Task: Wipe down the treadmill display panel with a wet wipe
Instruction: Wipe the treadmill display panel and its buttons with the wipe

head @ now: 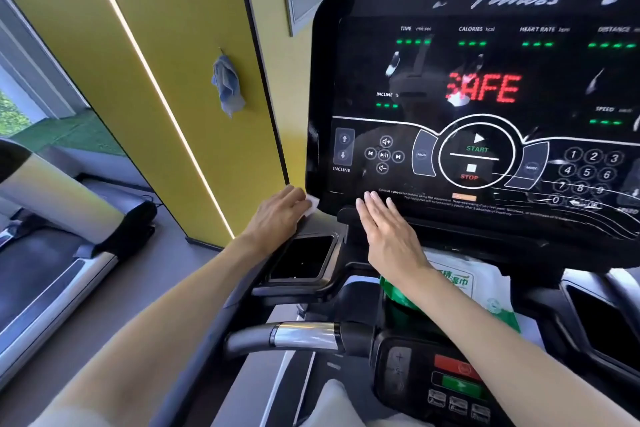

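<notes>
At the lower left corner of the treadmill's display panel point(485, 87), the left hand point(280, 213) holds a white wet wipe point(312, 204) against the panel's black edge. Its fingers lie close together and bend over the wipe, so only a small white fold shows past the fingertips (the thumb is hidden, so I cannot tell whether it pinches). The right hand point(389, 227) is flat, palm down, with straight fingers pressed side by side. Its fingertips point(369, 197) reach the bottom strip of the panel, just under the small printed warning text; whether they touch the surface is unclear.

Red letters reading SAFE glow on the panel, along with green dashes, and pale smears and glare streaks cross the glossy surface. Below the right forearm lies a green and white pack of wipes point(464, 282), resting on the console. A square recess point(301, 258) sits under the left wrist. Further left, a blue cloth point(227, 87) hangs on the yellow wall point(173, 28).
</notes>
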